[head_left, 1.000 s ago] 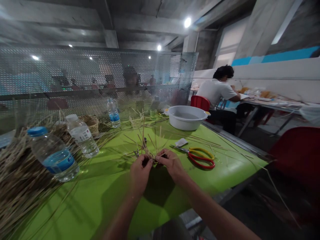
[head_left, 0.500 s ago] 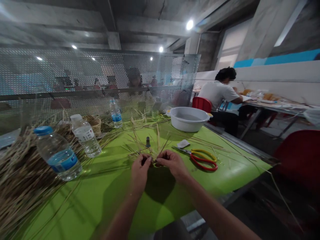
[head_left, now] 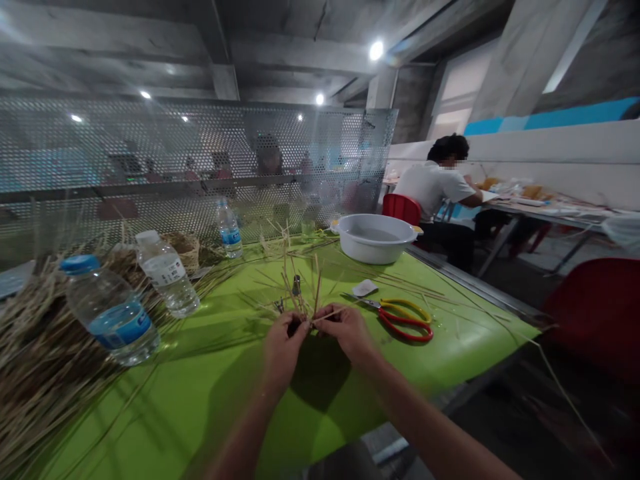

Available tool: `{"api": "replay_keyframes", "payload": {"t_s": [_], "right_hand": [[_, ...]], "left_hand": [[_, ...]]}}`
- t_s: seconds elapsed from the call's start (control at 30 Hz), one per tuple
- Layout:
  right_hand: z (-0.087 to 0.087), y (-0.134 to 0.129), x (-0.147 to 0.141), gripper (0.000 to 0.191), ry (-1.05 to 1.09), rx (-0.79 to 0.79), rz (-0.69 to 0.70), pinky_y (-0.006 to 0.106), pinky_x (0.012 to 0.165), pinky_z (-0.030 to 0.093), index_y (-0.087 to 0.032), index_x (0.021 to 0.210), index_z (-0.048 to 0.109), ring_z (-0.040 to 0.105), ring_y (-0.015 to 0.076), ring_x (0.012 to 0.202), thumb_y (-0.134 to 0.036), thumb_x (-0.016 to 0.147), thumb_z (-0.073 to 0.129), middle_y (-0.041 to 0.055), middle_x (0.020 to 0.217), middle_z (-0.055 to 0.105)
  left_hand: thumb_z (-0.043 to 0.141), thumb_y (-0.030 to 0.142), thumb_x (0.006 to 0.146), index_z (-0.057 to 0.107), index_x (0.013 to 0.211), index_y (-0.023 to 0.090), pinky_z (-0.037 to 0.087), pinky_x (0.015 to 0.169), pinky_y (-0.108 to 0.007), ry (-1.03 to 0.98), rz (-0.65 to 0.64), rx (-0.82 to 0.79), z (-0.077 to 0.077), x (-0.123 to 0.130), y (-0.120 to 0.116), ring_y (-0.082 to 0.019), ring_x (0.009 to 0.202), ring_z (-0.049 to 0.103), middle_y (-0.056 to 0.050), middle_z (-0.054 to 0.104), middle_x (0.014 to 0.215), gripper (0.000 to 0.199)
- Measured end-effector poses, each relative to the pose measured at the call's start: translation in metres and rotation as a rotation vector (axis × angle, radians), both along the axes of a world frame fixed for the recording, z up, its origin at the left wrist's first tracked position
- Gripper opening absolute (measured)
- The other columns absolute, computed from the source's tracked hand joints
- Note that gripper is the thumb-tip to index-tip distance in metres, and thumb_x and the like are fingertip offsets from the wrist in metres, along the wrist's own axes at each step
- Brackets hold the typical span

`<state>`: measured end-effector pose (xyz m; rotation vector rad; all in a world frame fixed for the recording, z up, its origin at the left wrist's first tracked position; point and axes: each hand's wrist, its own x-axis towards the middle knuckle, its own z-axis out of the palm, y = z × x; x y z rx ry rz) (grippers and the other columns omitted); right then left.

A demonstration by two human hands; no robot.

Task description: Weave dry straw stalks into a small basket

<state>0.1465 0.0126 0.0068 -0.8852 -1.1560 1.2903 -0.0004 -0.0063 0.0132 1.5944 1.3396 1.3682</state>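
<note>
On the table (head_left: 210,393), bottles (head_left: 113,310) lie left, scissors (head_left: 403,318) right, basin (head_left: 375,237) behind them.

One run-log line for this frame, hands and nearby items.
left hand: pinching straw bundle | right hand: pinching same bundle | scissors: lying right of hands | table: green

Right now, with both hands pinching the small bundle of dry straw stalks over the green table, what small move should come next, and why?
Probably bend the loose pale straw stalk across the small straw bundle. The left hand and right hand both pinch the bundle's base, several stalks stand up unwoven, and the red-and-yellow scissors lie unused on the green table.
</note>
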Motion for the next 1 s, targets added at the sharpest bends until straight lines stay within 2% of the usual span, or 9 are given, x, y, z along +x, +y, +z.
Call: {"api": "replay_keyframes", "payload": {"t_s": [0.17,0.27,0.53,0.73,1.0], "right_hand": [[-0.005,-0.002,-0.001,0.01,-0.163,0.119,-0.026,0.032,0.064,0.051,-0.021,0.071,0.073,0.064,0.0193,0.063,-0.028,0.066,0.075,0.0017,0.067,0.069],[-0.004,-0.004,0.0,0.012,-0.208,0.133,-0.012,0.033,0.067,0.051,-0.021,0.076,0.074,0.066,0.0214,0.068,-0.03,0.067,0.076,0.0032,0.071,0.071],[0.006,-0.006,-0.001,0.012,-0.22,0.149,0.007,0.028,0.06,0.045,-0.02,0.071,0.069,0.058,0.0162,0.06,-0.032,0.073,0.071,-0.0009,0.063,0.064],[0.004,-0.005,-0.003,0.014,-0.125,0.155,0.063,0.027,0.064,0.044,-0.02,0.074,0.066,0.055,0.0142,0.062,-0.033,0.074,0.071,-0.0026,0.064,0.06],[0.003,-0.001,0.0,0.018,-0.129,0.14,0.168,0.025,0.06,0.039,-0.019,0.071,0.063,0.049,0.013,0.061,-0.035,0.073,0.072,-0.0031,0.064,0.055]], "left_hand": [[0.061,0.032,0.073,0.061,0.069,0.02,0.045,0.066,-0.03,0.033,0.058,0.028,-0.001,-0.001,0.002,-0.02,0.068,0.059,-0.002,0.064,0.069,0.013],[0.062,0.031,0.072,0.061,0.068,0.019,0.045,0.065,-0.03,0.013,0.067,0.027,-0.003,-0.002,0.002,-0.019,0.066,0.059,-0.002,0.063,0.067,0.012],[0.065,0.036,0.075,0.06,0.072,0.017,0.044,0.063,-0.028,-0.185,-0.038,-0.087,-0.001,-0.001,-0.003,-0.017,0.064,0.056,0.0,0.061,0.066,0.02],[0.067,0.035,0.075,0.059,0.075,0.017,0.043,0.064,-0.026,-0.304,-0.075,-0.1,-0.002,-0.001,-0.005,-0.015,0.065,0.054,0.001,0.06,0.068,0.019],[0.064,0.03,0.073,0.058,0.072,0.017,0.04,0.062,-0.026,-0.211,-0.047,-0.073,-0.001,-0.002,-0.008,-0.015,0.064,0.05,0.003,0.055,0.064,0.014]]}}
